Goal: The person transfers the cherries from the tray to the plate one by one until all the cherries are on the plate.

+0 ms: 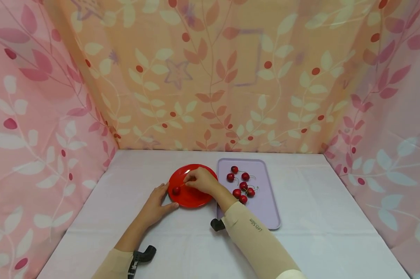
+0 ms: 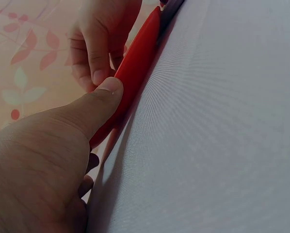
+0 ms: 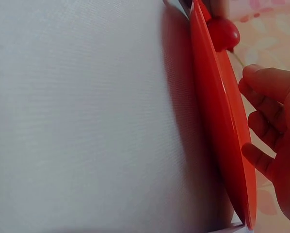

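Note:
A round red plate [image 1: 192,199] lies on the white cloth. My left hand [image 1: 156,205] is at its left edge, thumb and fingers spread and touching the rim. In the left wrist view the thumb [image 2: 108,90] rests on the rim of the plate [image 2: 140,58]. Over the plate, my right hand [image 1: 201,181] pinches the thin stem of a red cherry [image 1: 176,190] between thumb and finger. The right wrist view shows this cherry [image 3: 225,34] at the plate's far side, its stem leading to the fingertips; whether it touches the plate's surface is unclear.
Right of the plate lies a lilac rectangular tray [image 1: 265,211] with several stemmed cherries [image 1: 243,186] toward its back and middle. My right forearm crosses the tray's left front. Leaf-patterned curtains [image 1: 210,97] stand at the back and both sides of the table.

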Available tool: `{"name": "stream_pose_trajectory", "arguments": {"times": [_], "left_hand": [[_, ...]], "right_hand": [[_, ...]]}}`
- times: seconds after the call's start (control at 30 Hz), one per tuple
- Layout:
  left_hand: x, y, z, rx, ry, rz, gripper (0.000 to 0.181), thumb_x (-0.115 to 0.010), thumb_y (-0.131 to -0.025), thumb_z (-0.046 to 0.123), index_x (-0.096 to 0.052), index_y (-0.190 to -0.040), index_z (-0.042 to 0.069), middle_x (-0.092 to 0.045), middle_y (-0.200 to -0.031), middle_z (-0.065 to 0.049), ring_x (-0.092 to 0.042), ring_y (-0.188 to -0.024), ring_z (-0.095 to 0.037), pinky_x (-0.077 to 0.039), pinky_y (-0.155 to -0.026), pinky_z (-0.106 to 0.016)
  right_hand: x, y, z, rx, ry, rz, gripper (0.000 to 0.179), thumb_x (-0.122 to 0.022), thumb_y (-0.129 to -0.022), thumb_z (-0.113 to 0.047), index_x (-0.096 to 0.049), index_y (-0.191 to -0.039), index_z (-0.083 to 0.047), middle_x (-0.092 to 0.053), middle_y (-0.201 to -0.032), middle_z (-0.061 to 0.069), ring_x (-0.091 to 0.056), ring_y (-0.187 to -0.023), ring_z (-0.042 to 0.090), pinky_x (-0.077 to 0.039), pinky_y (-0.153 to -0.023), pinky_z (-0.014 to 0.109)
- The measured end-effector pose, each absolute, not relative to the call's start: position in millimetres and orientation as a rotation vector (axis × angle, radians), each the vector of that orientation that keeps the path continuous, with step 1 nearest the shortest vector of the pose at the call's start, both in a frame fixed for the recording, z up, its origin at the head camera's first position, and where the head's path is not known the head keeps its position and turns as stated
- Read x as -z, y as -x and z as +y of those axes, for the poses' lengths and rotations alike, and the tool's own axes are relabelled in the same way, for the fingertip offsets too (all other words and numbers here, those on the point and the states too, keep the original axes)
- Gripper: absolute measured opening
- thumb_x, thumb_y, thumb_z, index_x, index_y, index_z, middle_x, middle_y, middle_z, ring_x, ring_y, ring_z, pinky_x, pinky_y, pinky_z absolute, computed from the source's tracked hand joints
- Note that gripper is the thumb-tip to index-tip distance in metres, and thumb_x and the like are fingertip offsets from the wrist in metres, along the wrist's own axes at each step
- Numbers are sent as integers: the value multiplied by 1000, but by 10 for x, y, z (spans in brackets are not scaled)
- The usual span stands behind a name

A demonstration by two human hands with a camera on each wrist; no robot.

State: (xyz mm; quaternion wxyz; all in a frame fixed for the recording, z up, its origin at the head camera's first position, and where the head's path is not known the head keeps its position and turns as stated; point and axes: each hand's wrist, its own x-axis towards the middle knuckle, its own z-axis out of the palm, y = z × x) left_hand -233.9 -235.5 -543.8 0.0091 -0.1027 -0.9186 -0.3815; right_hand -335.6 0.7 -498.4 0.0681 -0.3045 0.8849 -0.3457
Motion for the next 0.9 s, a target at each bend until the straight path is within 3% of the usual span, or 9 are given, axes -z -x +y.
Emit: {"name": "stream_pose_trajectory", "arguments": {"times": [0.27,0.47,0.7,0.9], "left_hand": [[5438,2349,-2352,1169,308,-2893,99,-78,-86,52,-30,-162,9,-36,-163,-18,-25,-153,-41,-31,-115,-68],[5440,2353,-2344,1169,322,-2875,97,-79,-86,51,-32,-161,8,-38,-163,-17,-26,-153,-40,-30,-116,-68],[5444,2350,-2342,1185,327,-2869,99,-79,-85,53,-32,-161,8,-37,-163,-16,-26,-153,-40,-30,-117,-66],[5440,2336,-2353,1182,309,-2880,100,-79,-85,53,-31,-161,9,-37,-164,-16,-26,-153,-41,-30,-115,-68]], "right_hand": [[4938,3286,35,1065,918,2661,12,-77,-93,-23,-80,-104,-27,-74,-95,-17,-62,-96,7,-56,-86,20],[4894,3238,63,1050,974,2705,15,-77,-93,-24,-80,-107,-25,-74,-98,-18,-63,-104,7,-56,-91,22],[4812,3094,106,1003,963,2783,21,-79,-91,-28,-80,-112,-28,-73,-107,-16,-59,-114,11,-54,-101,33],[4723,2940,171,1018,1006,2814,18,-78,-92,-28,-80,-111,-28,-74,-108,-15,-57,-115,12,-52,-102,37]]}}
